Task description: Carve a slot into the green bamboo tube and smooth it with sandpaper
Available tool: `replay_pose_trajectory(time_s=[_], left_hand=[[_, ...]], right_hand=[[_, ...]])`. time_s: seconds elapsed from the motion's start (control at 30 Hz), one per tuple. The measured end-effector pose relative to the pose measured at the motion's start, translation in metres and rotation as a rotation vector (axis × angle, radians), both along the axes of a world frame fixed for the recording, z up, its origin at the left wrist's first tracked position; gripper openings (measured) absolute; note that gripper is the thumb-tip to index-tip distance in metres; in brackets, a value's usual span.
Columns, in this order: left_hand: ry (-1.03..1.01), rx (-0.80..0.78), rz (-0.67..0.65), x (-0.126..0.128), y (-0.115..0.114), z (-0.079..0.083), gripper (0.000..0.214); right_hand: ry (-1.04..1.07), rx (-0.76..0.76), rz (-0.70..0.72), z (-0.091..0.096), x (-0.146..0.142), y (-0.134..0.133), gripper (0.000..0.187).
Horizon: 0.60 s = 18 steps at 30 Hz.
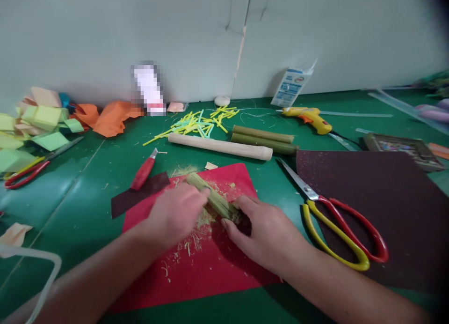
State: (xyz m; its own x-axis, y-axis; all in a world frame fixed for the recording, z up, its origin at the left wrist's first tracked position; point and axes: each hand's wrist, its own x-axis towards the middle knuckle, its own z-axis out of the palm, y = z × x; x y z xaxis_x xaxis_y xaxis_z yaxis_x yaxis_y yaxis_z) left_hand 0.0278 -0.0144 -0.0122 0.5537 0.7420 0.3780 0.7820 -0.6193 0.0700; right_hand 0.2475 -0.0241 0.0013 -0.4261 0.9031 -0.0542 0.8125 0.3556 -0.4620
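Observation:
A short piece of bamboo (218,202) lies slantwise over a red sheet (224,277) strewn with pale shavings (189,244). My right hand (266,232) grips its near right end between thumb and fingers. Blurred by motion, my left hand (177,211) is closed over the far left part of the bamboo. A small dark tip shows by its fingers, but what they hold is hidden. A red-handled knife (142,173) rests on a dark strip (119,201) left of the sheet. Behind lie a pale peeled stick (219,147) and green bamboo pieces (264,141).
Large red-and-yellow scissors (315,197) lie partly on a dark brown sheet (379,188) at right. Yellow and green straw bits (196,122) and a yellow glue gun (308,115) sit near the wall. Folded paper (38,122) and another pair of scissors (31,174) are at left.

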Motion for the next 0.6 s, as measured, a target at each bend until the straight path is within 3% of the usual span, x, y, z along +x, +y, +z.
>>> replay_pose_trajectory(time_s=[0.07,0.2,0.33,0.5,0.6], left_hand=[[0.023,-0.035,-0.05,0.0011,-0.0011,-0.0005,0.03],[-0.056,0.029,0.079,-0.0003,-0.0003,-0.0007,0.027],[0.009,-0.041,-0.053,-0.0005,-0.0003,0.0001,0.031],[-0.069,0.014,0.116,-0.0048,0.0035,0.0024,0.027],[-0.028,-0.042,0.015,-0.0043,0.0023,0.002,0.028]], right_hand=[[0.003,0.007,0.003,-0.0011,-0.0001,-0.0001,0.015],[-0.006,0.008,-0.005,-0.0019,0.0005,-0.0005,0.015],[-0.018,-0.004,0.002,-0.0021,0.0012,-0.0003,0.015],[-0.037,-0.017,-0.01,-0.0023,-0.0001,0.0005,0.015],[-0.055,0.002,0.005,-0.0024,-0.0014,-0.0001,0.014]])
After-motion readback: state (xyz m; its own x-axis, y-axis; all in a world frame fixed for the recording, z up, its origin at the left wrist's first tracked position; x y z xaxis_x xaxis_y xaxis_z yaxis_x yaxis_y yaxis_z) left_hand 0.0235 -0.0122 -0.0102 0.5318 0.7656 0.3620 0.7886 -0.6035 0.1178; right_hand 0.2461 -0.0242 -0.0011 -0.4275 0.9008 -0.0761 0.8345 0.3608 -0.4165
